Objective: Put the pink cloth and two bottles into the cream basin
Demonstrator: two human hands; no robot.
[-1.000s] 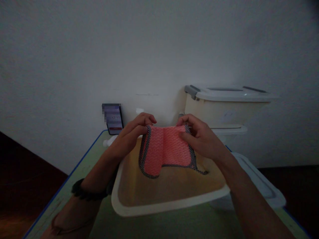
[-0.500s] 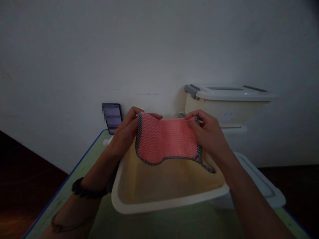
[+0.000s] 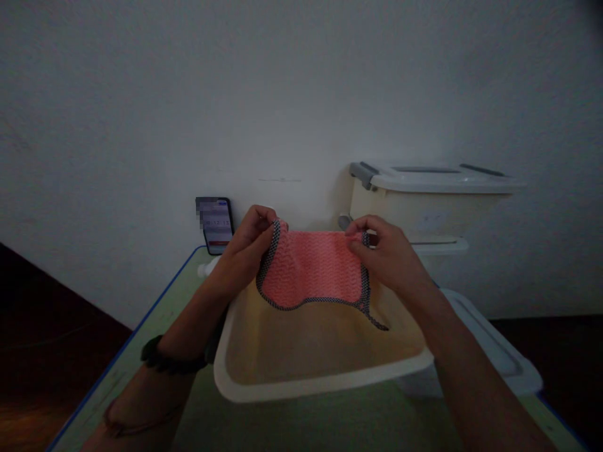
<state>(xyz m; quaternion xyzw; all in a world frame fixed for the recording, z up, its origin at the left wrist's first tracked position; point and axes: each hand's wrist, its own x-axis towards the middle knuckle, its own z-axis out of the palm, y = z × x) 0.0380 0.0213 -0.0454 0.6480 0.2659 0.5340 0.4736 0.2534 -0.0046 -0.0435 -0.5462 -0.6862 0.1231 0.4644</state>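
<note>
A pink textured cleaning cloth [image 3: 320, 267] with a black-and-white checked edge hangs stretched between my two hands. My left hand [image 3: 249, 248] pinches its upper left corner, and my right hand [image 3: 384, 248] grips the upper right one. From the lower right corner dangles a hanging loop of the same checked trim. Below the cloth is a cream basin [image 3: 325, 386] with a pale rim; the cloth hides its far side. The cloth's lower edge hangs over the basin's opening.
A phone [image 3: 217, 226] leans on the wall at the table's back left, a white bottle [image 3: 207, 269] lying near it. Back right stands a lidded storage box [image 3: 433, 182]. A pale lid-like container [image 3: 490, 345] lies right of the basin on the green table [image 3: 301, 427].
My hands have come slightly closer together and a little lower. The cloth's left side is now bunched in my left fingers, and its loop has shifted left.
</note>
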